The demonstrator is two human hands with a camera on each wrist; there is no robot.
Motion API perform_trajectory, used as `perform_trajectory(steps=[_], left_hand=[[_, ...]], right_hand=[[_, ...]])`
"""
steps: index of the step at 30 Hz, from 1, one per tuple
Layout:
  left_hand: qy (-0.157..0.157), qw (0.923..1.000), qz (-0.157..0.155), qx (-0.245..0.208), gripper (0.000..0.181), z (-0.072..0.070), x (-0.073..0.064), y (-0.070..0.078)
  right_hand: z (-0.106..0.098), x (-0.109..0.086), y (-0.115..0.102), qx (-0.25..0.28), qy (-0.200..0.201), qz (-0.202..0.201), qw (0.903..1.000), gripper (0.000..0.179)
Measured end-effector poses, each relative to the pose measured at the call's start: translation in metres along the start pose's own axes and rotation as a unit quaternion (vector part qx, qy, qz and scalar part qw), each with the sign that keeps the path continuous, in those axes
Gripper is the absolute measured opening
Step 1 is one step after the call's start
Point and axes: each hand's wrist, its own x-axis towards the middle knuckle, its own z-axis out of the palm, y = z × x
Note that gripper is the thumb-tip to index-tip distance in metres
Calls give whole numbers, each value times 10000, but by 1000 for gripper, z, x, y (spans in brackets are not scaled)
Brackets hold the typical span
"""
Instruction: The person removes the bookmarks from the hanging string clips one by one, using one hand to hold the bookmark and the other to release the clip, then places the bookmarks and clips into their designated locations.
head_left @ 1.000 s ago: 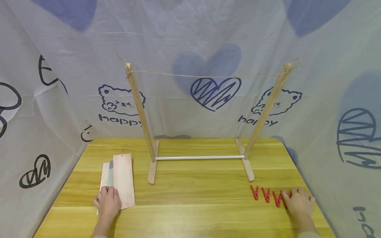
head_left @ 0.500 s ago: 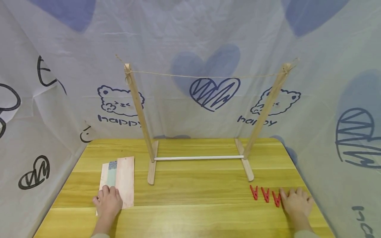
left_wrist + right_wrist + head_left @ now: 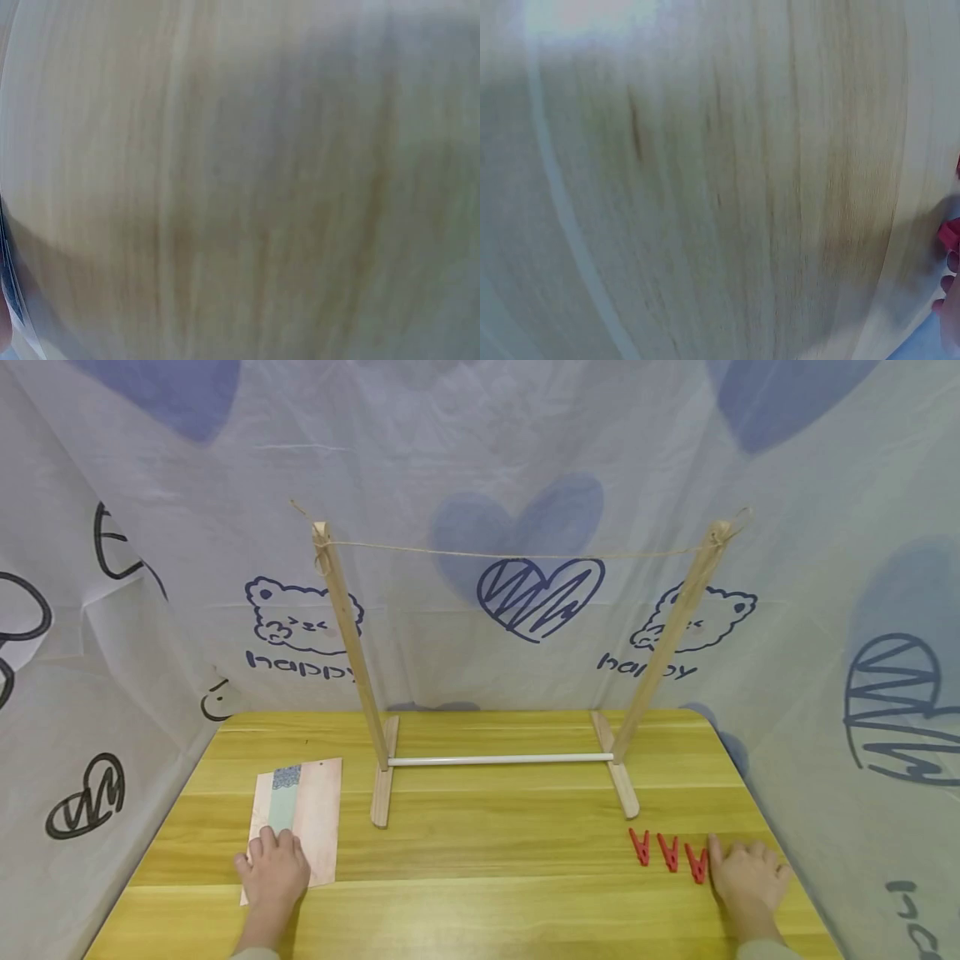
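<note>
On the left of the table my left hand [image 3: 274,872] rests on overlapping paper cards, its fingers over their lower part. A pale pink card [image 3: 319,818] with a small hole near its top lies to the right, beside a mint-green strip with a blue lace pattern [image 3: 287,778]. How many cards overlap cannot be told. At the right, my right hand [image 3: 750,878] lies palm down on the table, its thumb beside the nearest of three red clothespins [image 3: 696,863]. Whatever lies under its palm is hidden. The right wrist view catches a red clothespin [image 3: 949,234] by the fingertips.
A wooden stand [image 3: 347,635] with two uprights stands at the back of the table, a string [image 3: 517,555] tied between their tops. A white rod [image 3: 501,760] joins its feet. A printed cloth [image 3: 420,635] surrounds the table [image 3: 480,902].
The pink card has slid right and straightened, baring more of the green strip and lace pattern. Red parts once showing by my right thumb are out of sight; that hand has shifted slightly.
</note>
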Motion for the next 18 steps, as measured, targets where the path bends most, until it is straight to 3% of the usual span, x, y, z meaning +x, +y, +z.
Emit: perform_trajectory(steps=[18], left_hand=[[19, 9998, -190, 92, 30, 2, 0, 4]], right_hand=[[6, 0, -2, 2, 1, 25, 10000, 85]])
